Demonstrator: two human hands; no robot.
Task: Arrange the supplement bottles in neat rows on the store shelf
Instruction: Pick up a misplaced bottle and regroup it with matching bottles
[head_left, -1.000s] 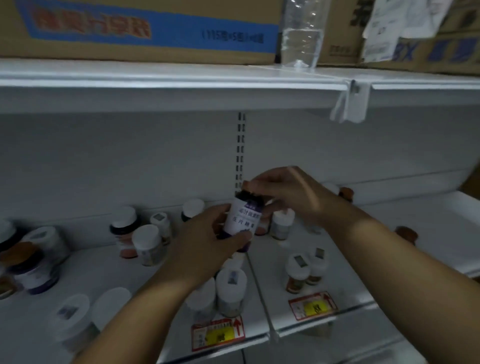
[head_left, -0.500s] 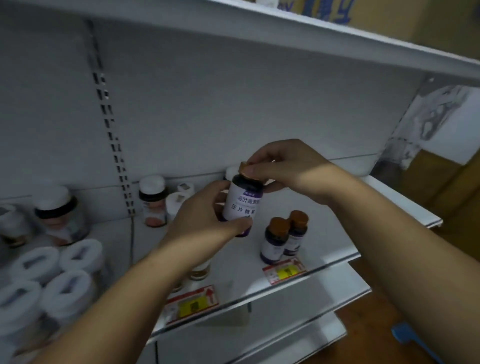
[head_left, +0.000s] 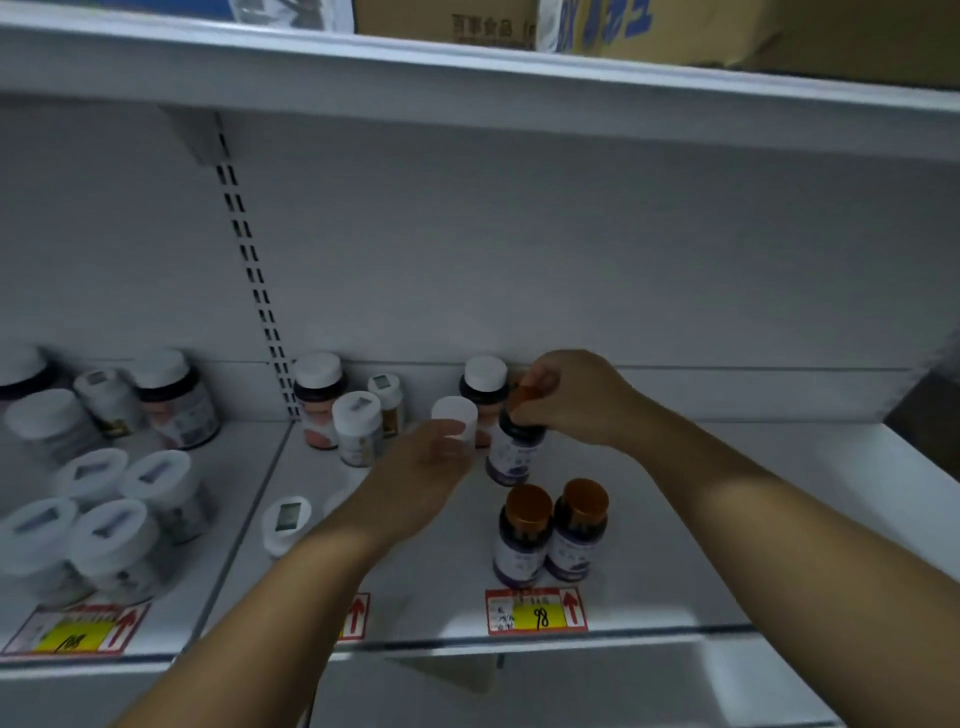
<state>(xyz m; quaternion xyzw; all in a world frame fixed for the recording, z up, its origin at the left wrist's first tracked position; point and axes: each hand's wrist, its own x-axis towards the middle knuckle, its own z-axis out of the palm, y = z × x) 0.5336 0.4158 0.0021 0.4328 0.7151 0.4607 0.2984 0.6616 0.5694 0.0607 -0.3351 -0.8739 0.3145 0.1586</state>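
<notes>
Your left hand (head_left: 421, 467) curls half-closed, gripping nothing I can see, by a white-capped bottle (head_left: 456, 422), while your right hand (head_left: 569, 397) pinches the orange cap of the purple bottle (head_left: 514, 449) mid-shelf, behind the front-edge pair (head_left: 551, 530), and lowering it crooked could topple those neighbours.

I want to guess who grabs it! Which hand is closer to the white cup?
Left. The left hand is right at the white cup, seemingly touching it; the right hand is off to its right, gripping a brown-capped bottle.
</notes>
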